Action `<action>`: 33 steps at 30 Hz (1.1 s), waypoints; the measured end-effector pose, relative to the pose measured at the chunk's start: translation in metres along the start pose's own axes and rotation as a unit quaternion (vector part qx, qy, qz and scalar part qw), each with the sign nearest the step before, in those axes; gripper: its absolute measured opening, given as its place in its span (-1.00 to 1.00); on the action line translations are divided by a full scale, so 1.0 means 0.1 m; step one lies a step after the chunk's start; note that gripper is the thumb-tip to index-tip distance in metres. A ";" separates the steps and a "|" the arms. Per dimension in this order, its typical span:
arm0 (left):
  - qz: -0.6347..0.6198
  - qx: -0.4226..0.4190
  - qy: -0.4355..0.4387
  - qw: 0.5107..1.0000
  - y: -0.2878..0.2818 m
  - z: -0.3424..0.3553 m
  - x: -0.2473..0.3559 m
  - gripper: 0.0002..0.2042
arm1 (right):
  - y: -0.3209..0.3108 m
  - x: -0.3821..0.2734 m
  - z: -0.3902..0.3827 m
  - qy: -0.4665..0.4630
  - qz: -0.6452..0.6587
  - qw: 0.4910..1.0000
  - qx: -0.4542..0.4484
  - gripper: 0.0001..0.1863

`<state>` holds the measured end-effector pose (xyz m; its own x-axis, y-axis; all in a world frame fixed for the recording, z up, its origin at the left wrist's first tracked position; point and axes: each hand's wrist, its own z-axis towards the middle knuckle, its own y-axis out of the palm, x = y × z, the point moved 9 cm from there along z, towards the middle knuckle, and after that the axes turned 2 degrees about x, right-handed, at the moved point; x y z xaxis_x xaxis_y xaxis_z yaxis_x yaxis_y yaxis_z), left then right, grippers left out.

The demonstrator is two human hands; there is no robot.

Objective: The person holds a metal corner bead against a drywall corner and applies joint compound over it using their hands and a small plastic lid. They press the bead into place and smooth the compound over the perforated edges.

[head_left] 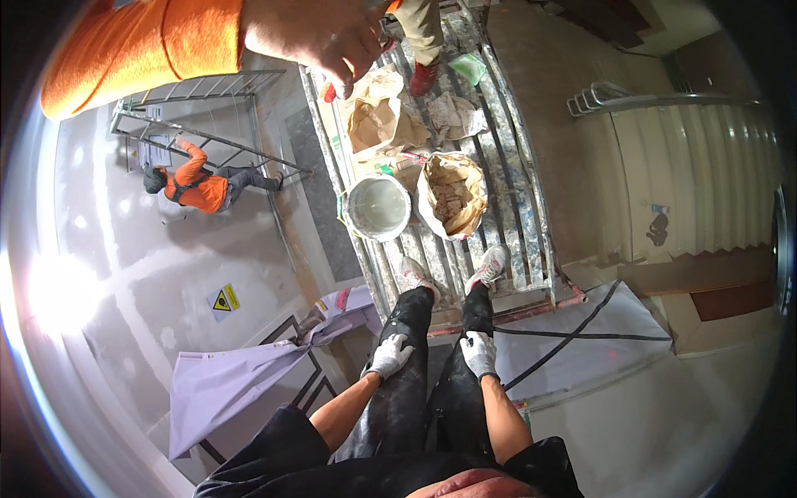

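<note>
My left hand (389, 357), in a pale work glove, lies on my left thigh with its fingers extended and nothing in it. On the other thigh rests my right hand (479, 353), gloved alike, fingers also laid out. Beyond my shoes, a white bucket (354, 232) holds greyish-white wet material. Just right of it stands an opened paper sack (425, 217), its brown lining folded out around lumpy contents. Farther off are another opened brown paper sack (374, 123) and a crumpled pale bag (457, 116). Neither hand touches these.
I am on a slatted scaffold platform (516, 217) spattered white, with tube rails. A co-worker's orange sleeve (158, 51) and bare hand reach across the top. Another person (199, 184) is at a metal scaffold frame on the left. A black cable (573, 334) crosses a sheet at right.
</note>
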<state>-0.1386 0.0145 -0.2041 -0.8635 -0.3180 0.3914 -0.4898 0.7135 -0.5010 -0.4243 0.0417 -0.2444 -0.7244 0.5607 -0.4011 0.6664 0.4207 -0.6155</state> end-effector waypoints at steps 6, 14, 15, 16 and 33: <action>-0.002 -0.004 0.006 1.000 0.09 0.03 -0.07 -0.52 | -0.02 -0.03 0.00 -0.006 -0.004 1.000 -0.010 -0.65; -0.007 -0.017 -0.008 1.000 0.10 0.03 -0.05 -0.50 | -0.04 0.00 0.00 -0.015 -0.001 1.000 0.012 -0.63; -0.003 -0.017 -0.013 1.000 0.09 0.04 -0.04 -0.50 | -0.04 0.01 0.00 -0.017 0.002 1.000 0.023 -0.63; 0.001 -0.018 -0.018 1.000 0.10 0.03 -0.04 -0.50 | -0.04 0.01 0.00 -0.015 0.000 1.000 0.023 -0.63; 0.007 -0.029 -0.005 1.000 0.07 0.04 0.19 -0.52 | -0.03 0.16 0.00 -0.004 0.008 1.000 0.007 -0.63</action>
<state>-0.1587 0.0113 -0.2038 -0.8712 -0.3146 0.3769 -0.4709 0.7525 -0.4605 -0.4377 0.0488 -0.2490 -0.7158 0.5611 -0.4157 0.6746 0.4015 -0.6195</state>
